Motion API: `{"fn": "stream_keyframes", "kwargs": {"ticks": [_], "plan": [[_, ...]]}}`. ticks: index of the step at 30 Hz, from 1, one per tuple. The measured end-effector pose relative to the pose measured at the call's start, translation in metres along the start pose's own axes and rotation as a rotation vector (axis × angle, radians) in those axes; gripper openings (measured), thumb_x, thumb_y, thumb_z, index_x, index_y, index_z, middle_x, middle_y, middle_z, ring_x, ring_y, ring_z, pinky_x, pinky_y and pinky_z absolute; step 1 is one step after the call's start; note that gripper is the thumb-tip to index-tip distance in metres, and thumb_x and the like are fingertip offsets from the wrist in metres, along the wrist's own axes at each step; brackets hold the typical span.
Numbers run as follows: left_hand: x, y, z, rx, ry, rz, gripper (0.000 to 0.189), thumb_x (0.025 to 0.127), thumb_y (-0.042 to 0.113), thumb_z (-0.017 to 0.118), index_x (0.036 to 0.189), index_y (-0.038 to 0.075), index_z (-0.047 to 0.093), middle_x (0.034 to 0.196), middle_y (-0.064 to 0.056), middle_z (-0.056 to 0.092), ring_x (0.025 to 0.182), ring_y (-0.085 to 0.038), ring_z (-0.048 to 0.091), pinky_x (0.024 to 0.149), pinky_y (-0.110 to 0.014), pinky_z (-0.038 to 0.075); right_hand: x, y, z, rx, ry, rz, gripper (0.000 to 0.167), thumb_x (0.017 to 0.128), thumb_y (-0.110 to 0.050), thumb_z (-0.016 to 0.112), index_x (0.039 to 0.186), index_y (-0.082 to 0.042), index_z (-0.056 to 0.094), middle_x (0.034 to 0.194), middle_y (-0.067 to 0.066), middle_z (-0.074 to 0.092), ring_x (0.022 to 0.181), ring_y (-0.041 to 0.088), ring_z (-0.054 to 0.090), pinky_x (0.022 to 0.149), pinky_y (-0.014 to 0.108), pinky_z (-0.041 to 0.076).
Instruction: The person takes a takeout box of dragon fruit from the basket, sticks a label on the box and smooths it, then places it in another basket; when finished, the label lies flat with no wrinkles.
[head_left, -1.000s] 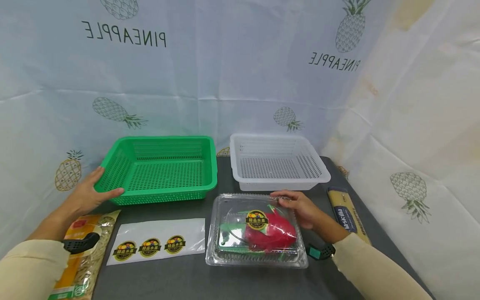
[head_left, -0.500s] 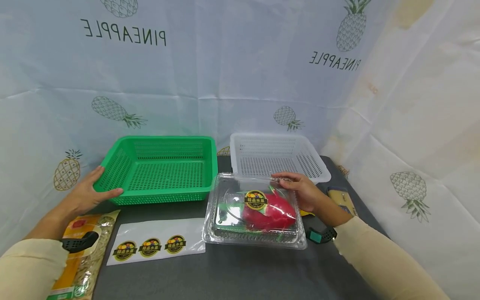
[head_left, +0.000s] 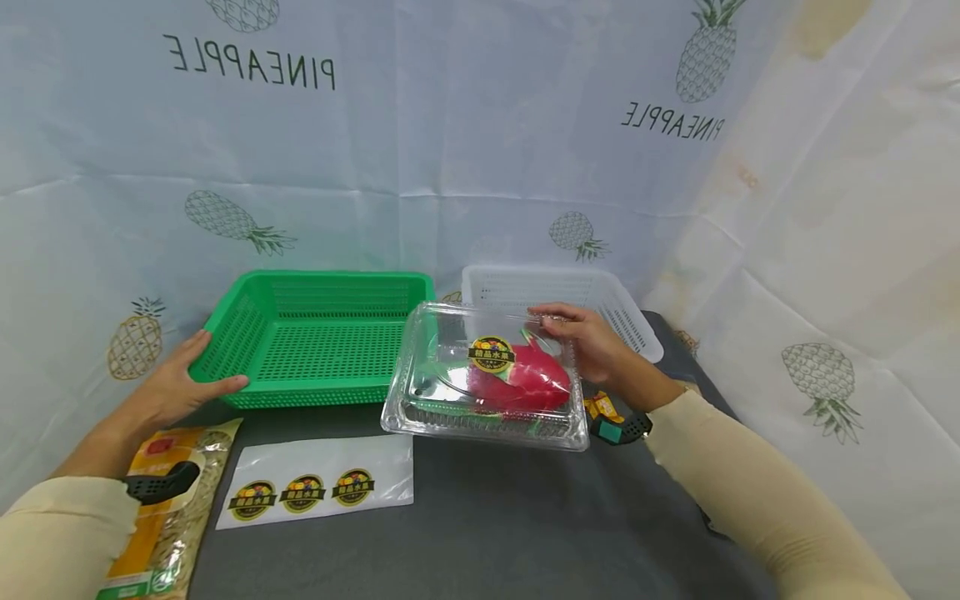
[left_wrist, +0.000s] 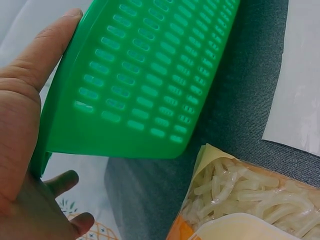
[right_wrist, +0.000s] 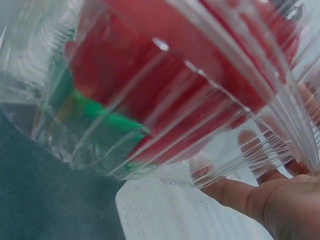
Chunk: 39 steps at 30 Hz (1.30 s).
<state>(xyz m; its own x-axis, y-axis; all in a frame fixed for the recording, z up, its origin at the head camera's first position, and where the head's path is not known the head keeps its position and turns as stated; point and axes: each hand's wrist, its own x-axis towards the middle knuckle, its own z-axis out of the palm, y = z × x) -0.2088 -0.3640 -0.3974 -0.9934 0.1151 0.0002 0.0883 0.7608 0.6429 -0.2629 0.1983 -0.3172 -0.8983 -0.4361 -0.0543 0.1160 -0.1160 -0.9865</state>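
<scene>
My right hand (head_left: 588, 346) grips the right back edge of a clear plastic clamshell box (head_left: 450, 417), lifted and tilted above the table. Through the lid show a red dragon fruit (head_left: 525, 379) and something green; a round black-and-gold label (head_left: 491, 354) sits on top. In the right wrist view the fingers (right_wrist: 225, 192) lie along the box's ribbed wall. My left hand (head_left: 165, 387) holds the front left corner of a green slotted basket (head_left: 337, 392), its thumb and fingers spread around the corner. The left wrist view shows the green wall (left_wrist: 150, 90) close up.
Behind the box stands a white slotted basket (head_left: 637, 329), partly hidden. A sheet with several round labels (head_left: 322, 446) lies in front of the green basket. Left of it is an orange noodle bag (head_left: 180, 500). A small yellow packet (head_left: 602, 407) lies near my right wrist.
My right hand has lifted the clamshell box off the table and carried it up, back and slightly left, over the white basket's near side. My left hand stays on the green basket.
</scene>
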Motion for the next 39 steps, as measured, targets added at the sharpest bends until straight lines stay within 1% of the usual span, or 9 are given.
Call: {"fn": "stream_keyframes", "kwargs": {"ticks": [4,10,12,15,20,25,30,35,39], "plan": [[0.000,0.000,0.000,-0.004,0.004,0.007,0.101,0.092,0.044,0.062,0.151,0.000,-0.009,0.154,-0.027,-0.015,0.133,-0.059,-0.006,0.093,-0.076,0.010,0.013,-0.003,0.007,-0.001,0.005,0.006,0.021,0.098,-0.014,0.056,0.113,-0.019,0.071,0.130,0.018,0.049,0.113,0.029,0.054,0.081,0.054,0.050],[0.000,-0.002,0.000,-0.002,0.008,0.010,0.101,0.092,0.044,0.062,0.151,0.001,-0.008,0.154,-0.027,-0.014,0.133,-0.059,-0.006,0.093,-0.077,0.010,0.032,-0.005,0.019,-0.028,0.015,0.007,0.027,0.098,-0.015,0.056,0.123,-0.011,0.064,0.126,0.015,0.052,0.113,0.031,0.053,0.081,0.053,0.050],[0.000,-0.003,0.000,-0.006,0.012,0.009,0.101,0.093,0.044,0.062,0.151,0.000,-0.008,0.154,-0.027,-0.015,0.133,-0.059,-0.007,0.094,-0.076,0.009,0.039,-0.006,0.024,-0.032,0.011,0.007,0.030,0.098,-0.015,0.056,0.126,-0.007,0.061,0.126,0.016,0.053,0.113,0.031,0.053,0.081,0.052,0.051],[-0.001,-0.003,0.000,-0.012,0.013,0.008,0.101,0.093,0.043,0.062,0.151,-0.001,-0.008,0.153,-0.028,-0.015,0.133,-0.058,-0.008,0.094,-0.076,0.008,0.048,-0.007,0.032,-0.022,0.002,0.009,0.028,0.099,-0.013,0.054,0.125,-0.008,0.062,0.130,0.020,0.051,0.115,0.033,0.052,0.081,0.051,0.051],[-0.001,-0.003,0.002,-0.023,0.021,0.008,0.101,0.092,0.044,0.063,0.151,-0.001,-0.007,0.153,-0.029,-0.013,0.133,-0.059,-0.006,0.094,-0.076,0.009,0.064,-0.007,0.042,-0.020,0.005,0.012,0.023,0.099,-0.010,0.054,0.117,-0.013,0.067,0.134,0.024,0.048,0.120,0.035,0.049,0.080,0.051,0.051],[0.000,-0.003,0.002,-0.023,0.032,-0.005,0.102,0.092,0.045,0.063,0.151,-0.001,-0.006,0.154,-0.028,-0.013,0.133,-0.059,-0.005,0.093,-0.077,0.011,0.083,-0.007,0.053,-0.042,0.012,0.013,0.021,0.099,-0.011,0.054,0.116,-0.013,0.067,0.127,0.018,0.055,0.119,0.034,0.050,0.086,0.055,0.047],[0.000,-0.003,0.002,-0.028,0.027,-0.015,0.103,0.092,0.046,0.063,0.152,0.001,-0.007,0.155,-0.026,-0.014,0.133,-0.059,-0.005,0.092,-0.077,0.012,0.105,-0.007,0.061,-0.062,0.039,-0.005,0.026,0.099,-0.009,0.054,0.123,-0.007,0.064,0.118,0.015,0.058,0.110,0.032,0.054,0.091,0.051,0.039],[0.001,-0.002,0.002,-0.024,0.030,-0.015,0.103,0.091,0.046,0.064,0.152,0.001,-0.006,0.155,-0.026,-0.012,0.133,-0.059,-0.002,0.092,-0.077,0.013,0.125,-0.006,0.066,-0.067,0.036,0.002,0.035,0.100,-0.010,0.053,0.133,-0.002,0.056,0.125,0.019,0.053,0.107,0.029,0.053,0.092,0.051,0.036],[0.000,-0.003,0.001,-0.025,0.035,-0.015,0.103,0.091,0.046,0.064,0.152,0.000,-0.006,0.155,-0.026,-0.012,0.133,-0.059,-0.002,0.092,-0.077,0.013,0.140,-0.004,0.073,-0.080,0.024,0.016,0.037,0.099,-0.011,0.055,0.135,-0.003,0.055,0.126,0.020,0.054,0.113,0.032,0.052,0.097,0.058,0.030]]}}
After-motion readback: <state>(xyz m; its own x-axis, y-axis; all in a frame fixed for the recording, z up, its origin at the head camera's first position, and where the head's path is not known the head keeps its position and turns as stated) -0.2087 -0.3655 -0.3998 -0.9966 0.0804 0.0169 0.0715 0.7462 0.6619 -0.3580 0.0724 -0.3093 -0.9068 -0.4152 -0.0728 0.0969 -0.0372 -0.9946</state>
